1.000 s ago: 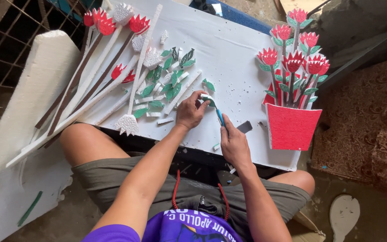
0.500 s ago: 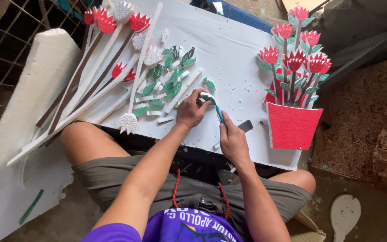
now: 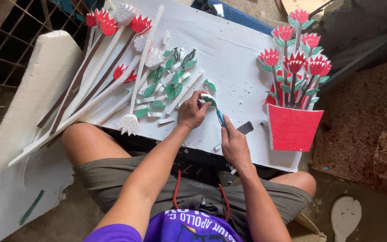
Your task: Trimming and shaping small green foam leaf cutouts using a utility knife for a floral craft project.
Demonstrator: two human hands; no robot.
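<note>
Since a second ago almost nothing has shifted: the left hand stays curled around a small green-and-white foam leaf, and the right hand stays closed on a blue-handled craft knife, its tip against the leaf near the middle of the white board. The leaf pile lies at ten o'clock from the hands, the red flower pot piece at three o'clock. With the fingertips so close to the blade, a slip could likely nick them or tear the thin foam.
</note>
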